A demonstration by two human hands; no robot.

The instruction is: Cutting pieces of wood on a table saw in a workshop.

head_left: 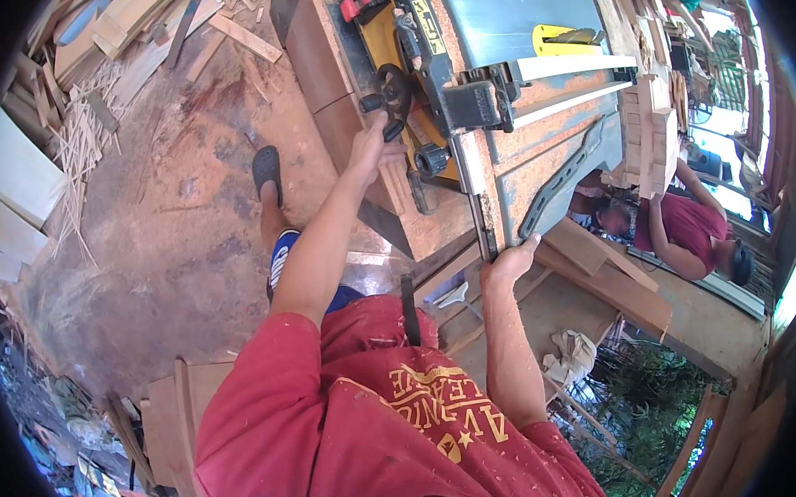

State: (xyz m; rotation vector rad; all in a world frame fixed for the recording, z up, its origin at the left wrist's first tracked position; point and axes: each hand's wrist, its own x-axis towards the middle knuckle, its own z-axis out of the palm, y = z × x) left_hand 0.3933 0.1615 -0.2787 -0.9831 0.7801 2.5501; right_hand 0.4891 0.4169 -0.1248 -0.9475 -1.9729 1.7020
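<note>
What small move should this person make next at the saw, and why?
Perhaps turn the black handwheel slightly with the left hand: that hand is on the wheel's handle, while the right hand is at the near corner of the saw table and could steady the person.

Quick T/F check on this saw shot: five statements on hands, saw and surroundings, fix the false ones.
1. The left hand is at the black handwheel. True.
2. The right hand holds a hammer. False: it is at the near corner of the table saw.
3. The fence lies between the yellow plate and the right hand. True.
4. The floor is swept clean. False: sawdust and wood strips litter it.
5. Another person is visible on the picture's right. True.
</note>
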